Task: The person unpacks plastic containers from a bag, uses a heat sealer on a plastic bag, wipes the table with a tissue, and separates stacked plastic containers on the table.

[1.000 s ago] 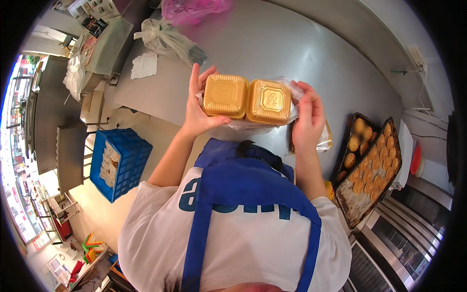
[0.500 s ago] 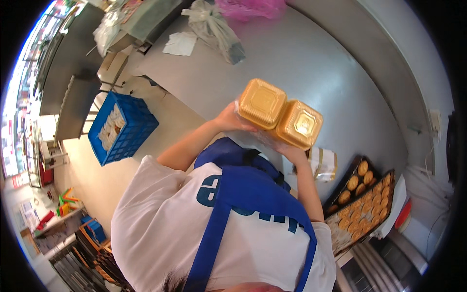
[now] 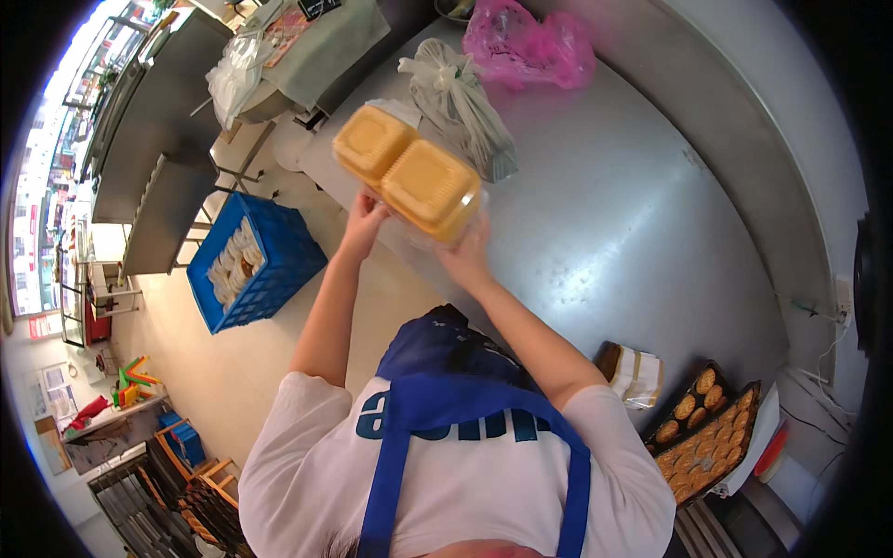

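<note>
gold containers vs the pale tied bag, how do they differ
The gold containers are held up, while the pale tied bag rests on the metal table. The gold containers look boxy with ridged sides; the pale tied bag is crumpled and knotted. The gold containers are yellowish, the pale tied bag greyish white.

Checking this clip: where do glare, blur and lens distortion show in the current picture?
Head view: white glare on the grey metal table; head view: paired square yellow plastic containers look smeared, probably by motion; head view: the fisheye curves the table's right edge, corners fall to black; head view: upper-left rim washes out.
</note>
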Demonstrator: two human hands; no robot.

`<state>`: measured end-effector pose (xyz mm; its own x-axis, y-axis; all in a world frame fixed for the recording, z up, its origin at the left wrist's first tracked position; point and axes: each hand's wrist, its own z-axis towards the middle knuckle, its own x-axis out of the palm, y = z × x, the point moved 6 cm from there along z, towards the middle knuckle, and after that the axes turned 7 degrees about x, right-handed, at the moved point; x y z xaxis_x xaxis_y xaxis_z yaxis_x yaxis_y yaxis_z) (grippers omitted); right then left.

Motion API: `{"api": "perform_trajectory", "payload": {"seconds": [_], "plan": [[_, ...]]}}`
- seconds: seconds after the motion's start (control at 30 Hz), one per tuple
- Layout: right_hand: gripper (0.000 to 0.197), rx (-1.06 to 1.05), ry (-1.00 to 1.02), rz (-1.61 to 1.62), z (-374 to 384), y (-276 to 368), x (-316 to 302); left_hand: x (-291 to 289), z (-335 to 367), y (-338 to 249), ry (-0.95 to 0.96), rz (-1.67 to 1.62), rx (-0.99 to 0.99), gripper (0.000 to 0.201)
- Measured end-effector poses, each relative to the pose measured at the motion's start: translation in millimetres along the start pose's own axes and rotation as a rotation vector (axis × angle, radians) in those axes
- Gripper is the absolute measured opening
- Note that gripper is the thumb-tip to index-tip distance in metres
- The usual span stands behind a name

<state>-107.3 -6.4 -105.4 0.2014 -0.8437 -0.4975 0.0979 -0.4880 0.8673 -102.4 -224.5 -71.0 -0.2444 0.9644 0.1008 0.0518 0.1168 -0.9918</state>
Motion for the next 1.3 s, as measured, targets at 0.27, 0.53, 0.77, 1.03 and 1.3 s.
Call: {"api": "perform_trajectory", "payload": {"seconds": [0.27,0.53,0.77,1.03,1.3], "plan": [[0.090,0.183,0.239,-0.026,77,78,44,-81,56,-44,-0.066,-0.023,-0.053,0.068],[0.022,-0.287,-0.433,-0.527,198,143,-82,-99,-33,19,-0.425,0.024,-0.093,0.051],[0.015,-0.322,-0.479,-0.399,235,109,-86,-83,-99,60,-0.164,0.314,-0.295,0.039],[0.011,-0.285,-0.338,-0.288,162,111,-135,30,-69,-37,0.328,0.546,0.164,0.031],[0.006,-0.218,-0.160,0.005,27,122,-195,151,-39,-123,0.326,0.667,0.681,0.021]]}}
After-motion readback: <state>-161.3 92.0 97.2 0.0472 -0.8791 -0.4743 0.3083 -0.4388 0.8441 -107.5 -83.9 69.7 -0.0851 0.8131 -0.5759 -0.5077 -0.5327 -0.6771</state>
